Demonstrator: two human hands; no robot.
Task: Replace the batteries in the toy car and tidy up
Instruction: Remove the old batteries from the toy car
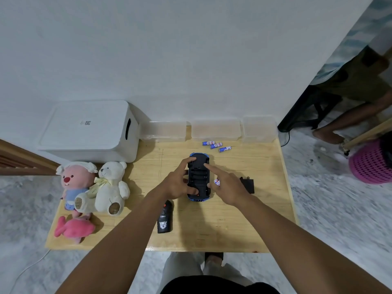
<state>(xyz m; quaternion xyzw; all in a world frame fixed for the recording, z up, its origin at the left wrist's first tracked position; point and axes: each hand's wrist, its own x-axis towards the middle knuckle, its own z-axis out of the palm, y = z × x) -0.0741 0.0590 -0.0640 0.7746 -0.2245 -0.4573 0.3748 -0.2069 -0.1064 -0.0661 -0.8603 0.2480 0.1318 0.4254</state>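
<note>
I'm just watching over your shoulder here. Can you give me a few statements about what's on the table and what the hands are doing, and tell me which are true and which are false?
1. The toy car lies upside down with its battery bay open. True.
2. The left hand is resting on the teddy bear. False: it grips the car's side; the bear sits apart at the table's left.
3. Three blue batteries lie loose near the clear containers. True.
4. The black battery cover is fitted on the car. False: it lies on the table, right of the car.
5. The right hand holds a battery. True.
</note>
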